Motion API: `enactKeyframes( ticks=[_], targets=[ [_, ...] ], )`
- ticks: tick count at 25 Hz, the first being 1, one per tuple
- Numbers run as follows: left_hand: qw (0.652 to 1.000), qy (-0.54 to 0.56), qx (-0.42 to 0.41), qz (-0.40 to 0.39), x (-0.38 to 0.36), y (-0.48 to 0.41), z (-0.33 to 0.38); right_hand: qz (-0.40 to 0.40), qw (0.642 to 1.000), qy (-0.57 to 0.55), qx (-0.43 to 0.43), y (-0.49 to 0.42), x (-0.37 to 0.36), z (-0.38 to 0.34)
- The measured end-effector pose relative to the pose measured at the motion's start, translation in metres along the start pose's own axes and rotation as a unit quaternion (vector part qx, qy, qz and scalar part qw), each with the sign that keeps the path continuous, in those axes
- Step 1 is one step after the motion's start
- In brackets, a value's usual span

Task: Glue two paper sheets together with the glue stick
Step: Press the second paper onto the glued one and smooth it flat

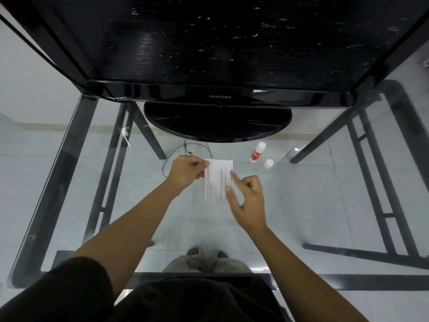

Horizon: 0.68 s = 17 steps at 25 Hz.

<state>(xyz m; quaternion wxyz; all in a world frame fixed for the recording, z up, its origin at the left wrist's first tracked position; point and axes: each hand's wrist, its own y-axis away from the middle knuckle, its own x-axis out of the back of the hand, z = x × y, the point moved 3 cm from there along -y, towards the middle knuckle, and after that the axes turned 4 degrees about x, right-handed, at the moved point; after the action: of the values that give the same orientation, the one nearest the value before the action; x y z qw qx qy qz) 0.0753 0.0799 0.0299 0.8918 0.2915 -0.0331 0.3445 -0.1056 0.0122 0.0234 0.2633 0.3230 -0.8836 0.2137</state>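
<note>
Left hand pinching paper, right hand touching

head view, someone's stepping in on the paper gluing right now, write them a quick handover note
Left hand pinches the paper at its upper left edge.
Right hand is open, index finger on the paper's right side, blurred by motion.
Glue stick stands on the glass table to the right of the paper, its cap off beside it.
Done: unclear; I cannot tell whether this is one sheet or two stacked, or whether glue is on.
Left: check both sheets are joined, press flat, recap the stick.
</note>
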Motion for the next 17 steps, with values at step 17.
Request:
enactKeyframes(
  ticks=[17],
  targets=[
    [0.996,0.025,0.061,0.064,-0.014,-0.011,-0.041,-0.095,0.955,-0.124,-0.253,-0.036,-0.028,0.037]
  ],
)
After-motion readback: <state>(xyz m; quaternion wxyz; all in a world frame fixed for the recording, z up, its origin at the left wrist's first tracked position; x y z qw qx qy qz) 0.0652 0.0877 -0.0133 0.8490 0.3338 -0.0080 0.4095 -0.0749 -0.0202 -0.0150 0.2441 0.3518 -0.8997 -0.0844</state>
